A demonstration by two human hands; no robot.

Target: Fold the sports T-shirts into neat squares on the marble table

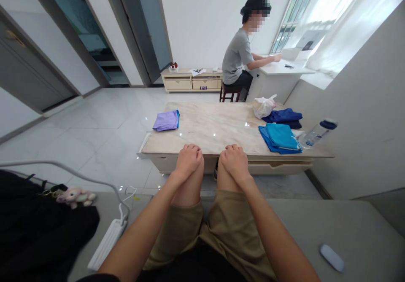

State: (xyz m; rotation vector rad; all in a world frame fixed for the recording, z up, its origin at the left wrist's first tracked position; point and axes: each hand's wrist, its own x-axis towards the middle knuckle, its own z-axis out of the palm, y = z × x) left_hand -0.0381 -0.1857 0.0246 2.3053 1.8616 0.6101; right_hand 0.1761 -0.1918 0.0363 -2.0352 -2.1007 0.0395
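Note:
My left hand (189, 160) rests over my left knee, palm down, with its fingers draped over the front of the kneecap. On the other knee lies my right hand (234, 162) in much the same way. Neither hand holds anything. Just beyond both knees stands a low marble-topped table (215, 126). A folded purple cloth (166, 121) with a blue edge lies near its left end. Toward the right end are folded bright-blue cloths (281, 137), a dark blue folded cloth (281, 115) and a white plastic bag (264, 106).
A clear water bottle (318, 133) leans at the table's right end. Beside me on the grey seat are a white power strip (107, 245), a black bag (41, 231) with a pink plush toy (76, 197), and a white oval object (331, 257). A person (238, 56) sits at a white desk (281, 68).

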